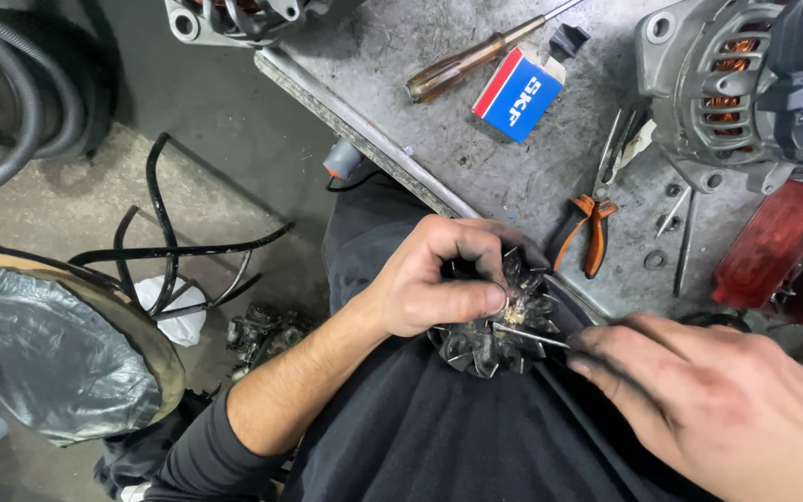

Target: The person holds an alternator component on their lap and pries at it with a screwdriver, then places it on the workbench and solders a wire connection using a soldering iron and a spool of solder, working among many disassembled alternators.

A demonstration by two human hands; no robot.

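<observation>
Head view, looking down at a lap against a metal bench (392, 56). At centre frame, the left hand (429, 279) is gripping a dark finned rotor (499, 325), fingers curled over its top and thumb pressing its middle. The right hand (717, 400), entering from the lower right, is pinching a thin metal pick (530, 335), its length lying nearly level, tip pointing left into the rotor's centre. Pliers (595, 223), a screwdriver (471, 60) and a small box (516, 93) are lying on the bench above.
</observation>
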